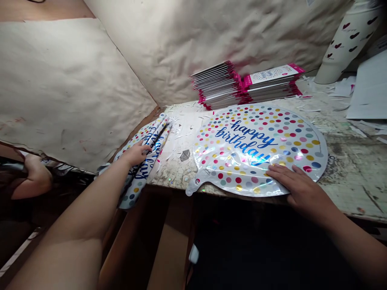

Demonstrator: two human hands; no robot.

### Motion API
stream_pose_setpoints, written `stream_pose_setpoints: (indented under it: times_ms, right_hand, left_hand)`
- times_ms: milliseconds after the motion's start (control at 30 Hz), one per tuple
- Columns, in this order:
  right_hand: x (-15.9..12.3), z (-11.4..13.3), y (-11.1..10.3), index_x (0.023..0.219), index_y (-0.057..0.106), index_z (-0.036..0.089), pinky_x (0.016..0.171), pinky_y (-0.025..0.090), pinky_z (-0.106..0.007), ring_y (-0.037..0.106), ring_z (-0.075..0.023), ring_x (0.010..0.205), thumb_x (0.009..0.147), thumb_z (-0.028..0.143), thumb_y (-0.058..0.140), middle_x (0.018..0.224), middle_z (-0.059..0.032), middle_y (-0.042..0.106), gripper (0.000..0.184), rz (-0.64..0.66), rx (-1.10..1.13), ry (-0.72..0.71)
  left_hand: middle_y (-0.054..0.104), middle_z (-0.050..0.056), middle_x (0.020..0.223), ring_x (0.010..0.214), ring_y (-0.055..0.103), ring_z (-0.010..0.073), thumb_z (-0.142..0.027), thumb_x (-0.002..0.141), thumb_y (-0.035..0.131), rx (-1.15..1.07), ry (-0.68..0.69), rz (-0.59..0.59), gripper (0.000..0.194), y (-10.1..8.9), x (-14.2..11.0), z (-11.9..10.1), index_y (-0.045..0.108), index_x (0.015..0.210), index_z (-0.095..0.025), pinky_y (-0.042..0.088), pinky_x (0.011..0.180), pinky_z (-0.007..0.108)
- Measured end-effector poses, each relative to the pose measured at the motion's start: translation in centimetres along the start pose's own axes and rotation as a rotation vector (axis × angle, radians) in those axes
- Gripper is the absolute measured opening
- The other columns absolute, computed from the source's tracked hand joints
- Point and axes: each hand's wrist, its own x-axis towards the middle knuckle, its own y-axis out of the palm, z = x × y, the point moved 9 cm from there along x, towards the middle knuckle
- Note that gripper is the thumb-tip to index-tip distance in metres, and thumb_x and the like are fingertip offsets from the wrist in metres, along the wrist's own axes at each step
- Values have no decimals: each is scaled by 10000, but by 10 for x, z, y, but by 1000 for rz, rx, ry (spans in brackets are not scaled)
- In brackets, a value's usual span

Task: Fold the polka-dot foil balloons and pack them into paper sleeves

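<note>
A flat foil balloon (208, 141) with coloured dots and blue "happy birthday" lettering lies on the worktable, its tail toward the front left. My right hand (298, 183) rests flat on the balloon's lower right edge, fingers stretched out. At the left, my left hand (137, 155) is closed on a foil balloon (157, 147) in a curled, overlapping pile of the same design. The pile hangs partly over the table's front edge. My left fingertips are partly hidden among the folds.
Two stacks of pink-edged packets, a left stack (216, 84) and a right stack (272, 80), stand against the paper-covered wall (181, 40). A tumbler with hearts (344, 44) and a white box (369, 92) are at right. Another person's arm (38, 173) shows far left.
</note>
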Motion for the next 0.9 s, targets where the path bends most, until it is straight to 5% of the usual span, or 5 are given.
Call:
stream_pose_setpoints:
  times_ms: [267, 433, 567, 733, 900]
  right_hand:
    - [0, -2, 1, 1243, 488, 207, 1034, 320, -509, 450, -229, 1228, 608, 23, 374, 1312, -45, 511, 671, -19, 27, 2]
    - [-4, 6, -13, 1232, 513, 180, 1007, 381, -463, 476, -239, 1203, 662, 13, 408, 1303, -91, 516, 603, -118, 77, -49]
    - [-6, 29, -23, 1193, 554, 153, 958, 445, -417, 532, -235, 1143, 798, 64, 435, 1222, -109, 584, 423, -143, 41, -218]
    - [-11, 40, -32, 1172, 570, 100, 901, 498, -379, 582, -231, 1081, 835, 54, 401, 1171, -133, 614, 380, -101, -33, -211]
    - [-35, 48, -38, 1188, 565, 123, 903, 499, -358, 573, -221, 1097, 839, 76, 404, 1185, -116, 607, 388, -14, -22, -192]
  left_hand:
    - [217, 97, 1471, 1102, 512, 358, -497, 694, 602, 89, -20, 81, 524, 17, -7, -12, 535, 1164, -274, 414, 877, 418]
    - [211, 133, 1475, 1158, 454, 413, -341, 662, 673, 86, -28, 70, 547, 6, -8, -30, 542, 1183, -236, 405, 887, 473]
    - [280, 131, 1456, 1311, 287, 316, -289, 831, 494, -51, 162, -236, 482, -34, -40, -116, 443, 1296, -173, 292, 1034, 462]
    - [601, 81, 1198, 1101, 550, 201, -344, 897, 427, -372, 920, -340, 359, -47, -161, -286, 560, 1180, -168, 438, 954, 336]
    - [657, 99, 1061, 985, 592, 209, -130, 874, 408, -400, 1080, -338, 295, -37, -212, -337, 590, 1107, -128, 477, 865, 335]
